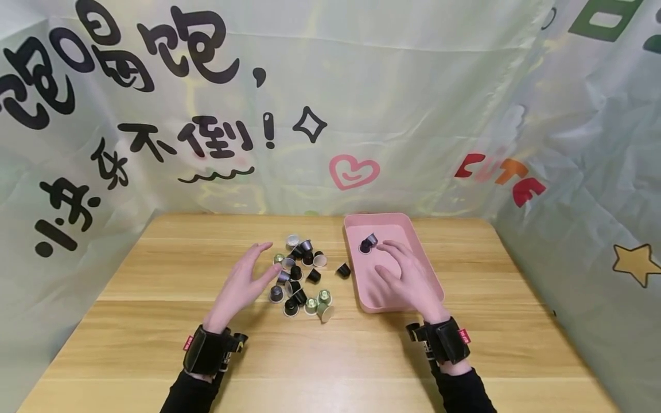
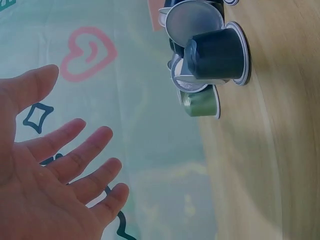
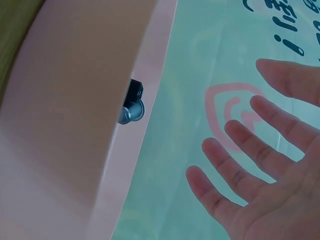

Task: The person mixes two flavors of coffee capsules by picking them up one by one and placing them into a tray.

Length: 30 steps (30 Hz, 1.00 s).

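Loads of loose capsules [image 1: 295, 273] are strewn mid-frame, stretched top to bottom, just right of the nearer left hand [image 1: 242, 285]; it's held wide, nothing gripped, same for the right hand [image 1: 409, 278] over the pink tray [image 1: 373, 289], centre-right.

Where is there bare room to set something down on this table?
The wooden table is bare on the near side of the capsules, left of the left hand, and right of the pink tray. Between that hand and the tray, the capsules crowd together.
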Each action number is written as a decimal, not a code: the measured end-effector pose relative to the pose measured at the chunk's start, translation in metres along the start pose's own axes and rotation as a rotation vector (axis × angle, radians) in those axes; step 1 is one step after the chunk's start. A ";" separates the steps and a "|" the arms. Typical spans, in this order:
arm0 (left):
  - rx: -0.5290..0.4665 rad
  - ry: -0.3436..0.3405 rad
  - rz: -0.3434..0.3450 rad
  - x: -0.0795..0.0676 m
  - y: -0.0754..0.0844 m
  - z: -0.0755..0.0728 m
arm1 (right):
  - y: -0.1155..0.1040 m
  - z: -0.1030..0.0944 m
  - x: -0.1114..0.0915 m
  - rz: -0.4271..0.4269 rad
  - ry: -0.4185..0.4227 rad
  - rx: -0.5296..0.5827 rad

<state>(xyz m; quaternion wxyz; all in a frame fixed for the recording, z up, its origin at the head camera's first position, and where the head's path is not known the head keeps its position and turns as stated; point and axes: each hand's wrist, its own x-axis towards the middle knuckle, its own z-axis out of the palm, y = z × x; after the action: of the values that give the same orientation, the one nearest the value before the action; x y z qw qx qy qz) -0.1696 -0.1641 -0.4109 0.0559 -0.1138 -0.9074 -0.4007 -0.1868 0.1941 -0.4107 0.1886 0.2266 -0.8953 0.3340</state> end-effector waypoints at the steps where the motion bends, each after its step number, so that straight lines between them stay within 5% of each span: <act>1: -0.003 0.002 -0.001 0.000 0.000 0.001 | 0.000 0.000 0.000 -0.005 0.000 -0.001; 10: -0.025 0.010 -0.001 -0.001 -0.004 0.009 | -0.004 0.003 0.007 -0.052 -0.049 -0.067; 20: -0.047 0.054 0.086 0.000 -0.004 0.011 | -0.011 0.000 0.023 -0.097 -0.104 -0.111; 30: -0.074 0.030 0.106 0.001 -0.003 0.013 | -0.020 -0.001 0.050 -0.170 -0.363 -0.163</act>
<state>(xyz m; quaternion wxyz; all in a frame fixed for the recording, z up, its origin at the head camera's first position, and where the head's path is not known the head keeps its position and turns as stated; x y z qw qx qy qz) -0.1714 -0.1567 -0.4217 0.0862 -0.1579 -0.8837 -0.4321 -0.2173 0.1673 -0.3754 0.0694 0.3419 -0.9163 0.1968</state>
